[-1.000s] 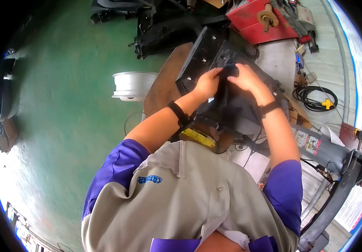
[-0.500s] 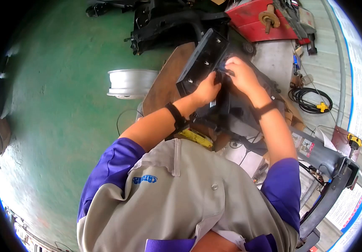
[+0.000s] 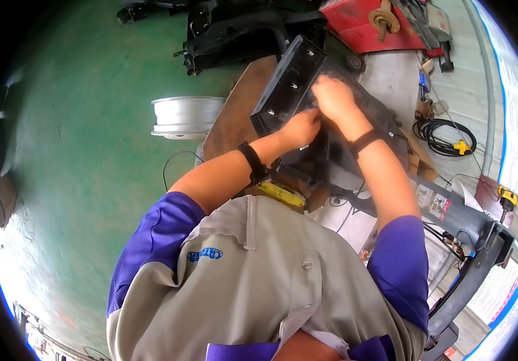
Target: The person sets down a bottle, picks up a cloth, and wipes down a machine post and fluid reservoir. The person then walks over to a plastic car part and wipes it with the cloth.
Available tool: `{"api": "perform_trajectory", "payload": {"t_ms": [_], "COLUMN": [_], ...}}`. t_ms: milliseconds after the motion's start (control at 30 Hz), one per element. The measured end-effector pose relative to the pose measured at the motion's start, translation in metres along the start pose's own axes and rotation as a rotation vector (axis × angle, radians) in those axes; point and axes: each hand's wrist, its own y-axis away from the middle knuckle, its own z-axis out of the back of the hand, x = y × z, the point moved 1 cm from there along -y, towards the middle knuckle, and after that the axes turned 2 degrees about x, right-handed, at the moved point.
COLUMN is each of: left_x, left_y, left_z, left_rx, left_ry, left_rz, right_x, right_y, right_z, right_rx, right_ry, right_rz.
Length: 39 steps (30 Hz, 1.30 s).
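Observation:
A black box-like panel with several pale-edged cut-outs lies tilted on a dark machine housing in front of me. My left hand is closed at the panel's lower right edge, thumb and finger pressed together. What it pinches, if anything, is hidden. My right hand is curled above the panel's inner side, just beyond the left one. Its fingertips are smeared, and anything in them is too small to make out. A black band circles each wrist.
A silver wheel rim stands on the green floor to the left, near a brown board. Behind lie black moulded parts and a red machine with a spindle. At right are a coiled black cable and a yellow power tool.
My right hand has moved left and slightly up, over the panel. My left hand has shifted slightly right and down, and its wrist has turned a little.

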Motion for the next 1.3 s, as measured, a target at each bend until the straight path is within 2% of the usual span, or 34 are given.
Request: {"api": "perform_trajectory", "payload": {"t_ms": [67,133,200,267,300,333,467,600,633,733,767,867,900,933,1000,1033,1133,1200,1267,1300], "left_x": [0.002,0.006,0.008,0.007,0.004,-0.002,0.003,-0.002,-0.005,-0.016,-0.013,-0.008,-0.009,-0.015,-0.023,-0.014,-0.012,-0.015,-0.011,-0.007], "left_y": [0.006,0.015,0.026,0.028,0.025,0.022,-0.001,-0.004,-0.001,0.005,-0.001,-0.022,-0.024,-0.025,-0.02,-0.015,-0.005,-0.018,-0.035,-0.044], "left_z": [0.005,0.01,0.009,0.005,0.004,0.006,0.015,0.025,0.023,0.014,0.011,0.011,0.013,0.018,0.024,0.019,0.005,0.011,0.021,0.027], "left_rx": [0.028,0.047,-0.065,-0.099,-0.112,-0.124,0.108,0.18,0.117,-0.16,-0.13,0.089,0.089,0.124,0.199,0.127,-0.434,-0.323,-0.131,-0.006], "left_ry": [0.104,0.033,-0.013,-0.041,-0.031,-0.021,-0.116,-0.157,-0.153,-0.035,-0.06,-0.192,-0.204,-0.189,-0.16,-0.146,-0.137,-0.151,-0.177,-0.194], "left_rz": [0.05,0.014,-0.142,-0.109,-0.078,-0.052,0.1,0.211,0.17,-0.096,-0.111,0.042,0.023,0.085,0.219,0.149,-0.224,-0.083,0.046,0.108], "right_x": [0.008,0.01,0.0,-0.02,-0.028,-0.035,-0.018,-0.023,-0.023,-0.03,-0.037,-0.028,-0.024,-0.022,-0.017,-0.011,-0.018,-0.029,-0.033,-0.027], "right_y": [-0.005,0.001,0.019,0.031,0.036,0.037,0.024,0.028,0.03,0.044,0.046,0.042,0.036,0.03,0.032,0.03,0.012,-0.003,-0.014,-0.018], "right_z": [-0.015,-0.003,0.019,0.02,0.02,0.009,-0.004,0.016,0.021,0.029,0.019,-0.003,-0.009,-0.018,-0.005,0.012,0.039,0.032,0.008,-0.001], "right_rx": [-0.02,-0.156,-0.217,-0.256,-0.198,-0.196,0.021,-0.062,-0.094,-0.258,-0.235,-0.028,0.057,0.024,-0.059,-0.029,-0.365,-0.348,0.008,0.021], "right_ry": [-0.373,-0.496,-0.407,-0.31,-0.28,-0.292,-0.102,-0.473,-0.547,-0.364,-0.311,-0.25,-0.12,-0.165,-0.343,-0.377,-0.321,-0.166,-0.045,-0.025], "right_rz": [0.135,0.279,0.094,-0.093,-0.175,-0.181,-0.143,0.154,0.219,-0.117,-0.216,-0.327,-0.305,-0.317,0.002,-0.021,-0.07,-0.148,-0.276,-0.34]}}
